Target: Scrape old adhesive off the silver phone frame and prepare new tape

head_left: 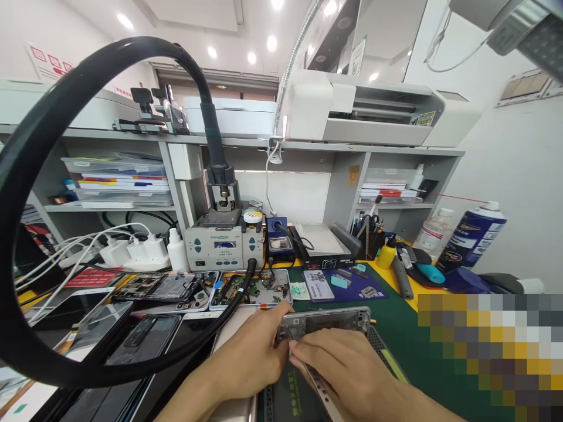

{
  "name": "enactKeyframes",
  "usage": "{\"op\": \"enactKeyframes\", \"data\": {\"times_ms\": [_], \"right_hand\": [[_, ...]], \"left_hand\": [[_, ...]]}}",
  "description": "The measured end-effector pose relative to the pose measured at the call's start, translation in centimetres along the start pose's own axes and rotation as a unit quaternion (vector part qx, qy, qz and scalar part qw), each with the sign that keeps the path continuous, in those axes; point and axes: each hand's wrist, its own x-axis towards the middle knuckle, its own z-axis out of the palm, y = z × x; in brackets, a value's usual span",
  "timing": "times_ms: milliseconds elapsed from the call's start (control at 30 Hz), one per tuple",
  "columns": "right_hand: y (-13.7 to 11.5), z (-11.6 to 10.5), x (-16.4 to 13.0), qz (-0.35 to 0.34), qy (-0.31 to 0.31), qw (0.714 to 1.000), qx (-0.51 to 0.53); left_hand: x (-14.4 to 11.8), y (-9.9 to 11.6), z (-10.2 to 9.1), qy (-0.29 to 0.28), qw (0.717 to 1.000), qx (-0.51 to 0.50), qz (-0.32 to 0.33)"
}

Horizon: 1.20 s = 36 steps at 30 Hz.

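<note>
Black hose (53, 176) loops past left; opened phones (145, 293) lie below it. Left hand (250, 357) steadies the phone frame (325, 321) at bench centre, fingers curled on its left edge. Right hand (347, 369) pinches thin tweezers (314, 381) at the frame's corner. Best worked slowly, frame braced flat, tips low. Spray can (472, 234) far right.

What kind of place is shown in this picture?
Probably a phone repair workbench. A grey hot-air rework station stands at the back, opened phones with bare circuit boards lie on the left, and both hands hold a metal phone frame.
</note>
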Motion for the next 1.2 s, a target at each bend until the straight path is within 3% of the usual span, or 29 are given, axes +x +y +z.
{"op": "enactKeyframes", "data": {"times_ms": [200,400,833,1200], "right_hand": [[0.22,-0.06,-0.23,-0.038,-0.036,0.998,-0.038],[0.00,-0.29,-0.08,-0.053,-0.027,0.997,-0.042],[0.49,-0.18,-0.51,-0.021,0.008,0.999,-0.034],[0.57,-0.42,-0.39,-0.023,-0.013,0.999,-0.029]], "left_hand": [[0.06,-0.09,0.04,-0.005,1.000,-0.007,0.009],[0.15,-0.03,-0.01,0.000,1.000,-0.016,0.009],[0.11,-0.35,0.26,0.010,1.000,0.003,0.000],[0.17,-0.26,0.17,0.009,1.000,0.004,0.012]]}}
